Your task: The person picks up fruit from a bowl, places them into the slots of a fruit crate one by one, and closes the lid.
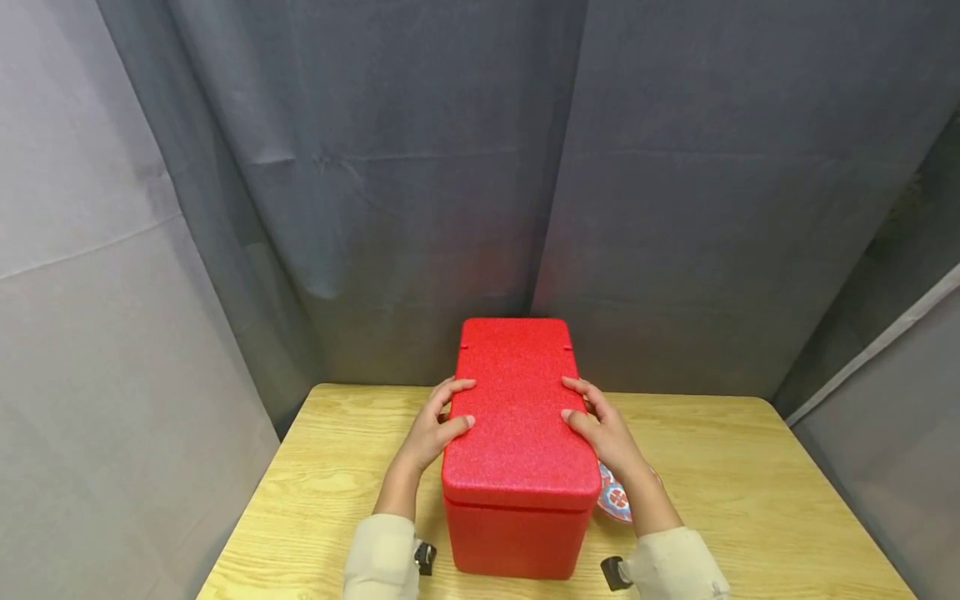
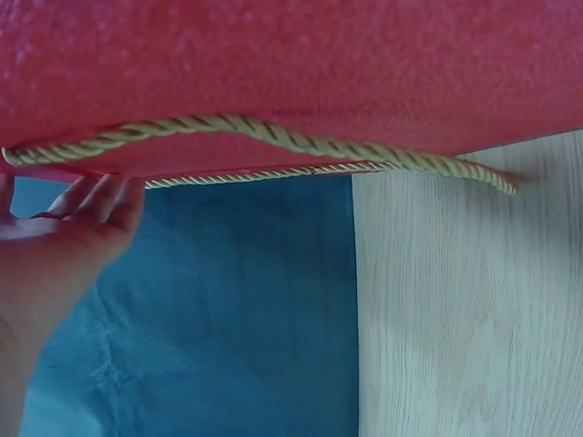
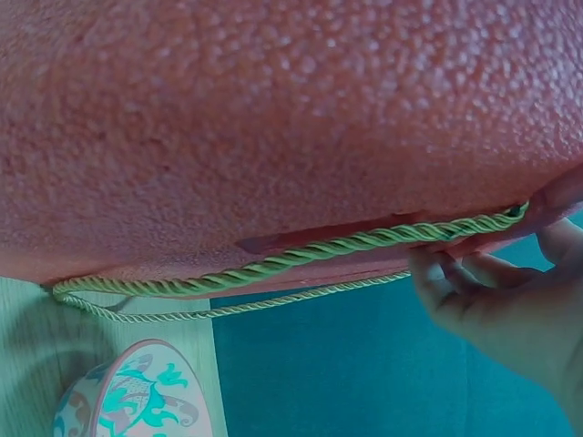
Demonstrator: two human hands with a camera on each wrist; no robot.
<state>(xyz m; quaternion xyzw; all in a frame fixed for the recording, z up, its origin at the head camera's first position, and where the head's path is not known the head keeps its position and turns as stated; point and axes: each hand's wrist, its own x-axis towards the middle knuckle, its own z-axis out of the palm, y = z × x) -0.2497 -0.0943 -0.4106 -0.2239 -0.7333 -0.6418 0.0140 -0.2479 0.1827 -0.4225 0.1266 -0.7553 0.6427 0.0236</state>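
Observation:
A red foam box [image 1: 517,542] with a red lid [image 1: 517,417] stands on the table, its long side running away from me. My left hand [image 1: 433,429] grips the lid's left edge, thumb and index fingertip on top. On the opposite edge, my right hand [image 1: 606,432] holds the lid the same way. A dark seam runs under the lid at the front. Twisted cord hangs along the box's sides, a gold rope [image 2: 273,135] in the left wrist view and a greenish rope [image 3: 337,250] in the right, close to the fingers.
Right of the box, partly behind my right forearm, sits a round patterned container [image 1: 615,500]. The wooden table [image 1: 750,483] extends to both sides. Grey curtains [image 1: 375,208] stand behind its far edge and along the left and right.

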